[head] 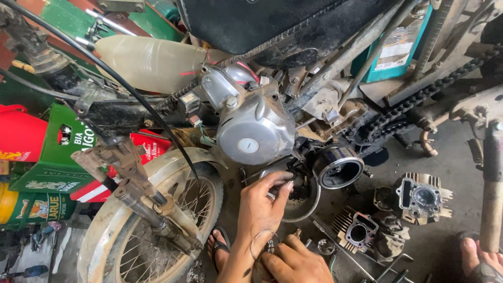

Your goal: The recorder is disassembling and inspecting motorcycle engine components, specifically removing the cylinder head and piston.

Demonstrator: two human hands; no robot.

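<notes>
Engine cover (255, 128) on a stripped motorcycle, hands below.
Left hand (264, 205) pinches a small part beneath it; right hand (293, 262) is curled, grip unclear.

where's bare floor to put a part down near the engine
Bare concrete lies right of the finned cylinder head, toward the sandalled foot, and behind it under the chain. Between the hands and the cylinder block it is crowded with loose parts.

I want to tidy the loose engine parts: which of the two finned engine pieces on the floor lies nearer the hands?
The smaller finned cylinder, lower and further left, just right of the lower hand. The larger finned head sits further right.
</notes>
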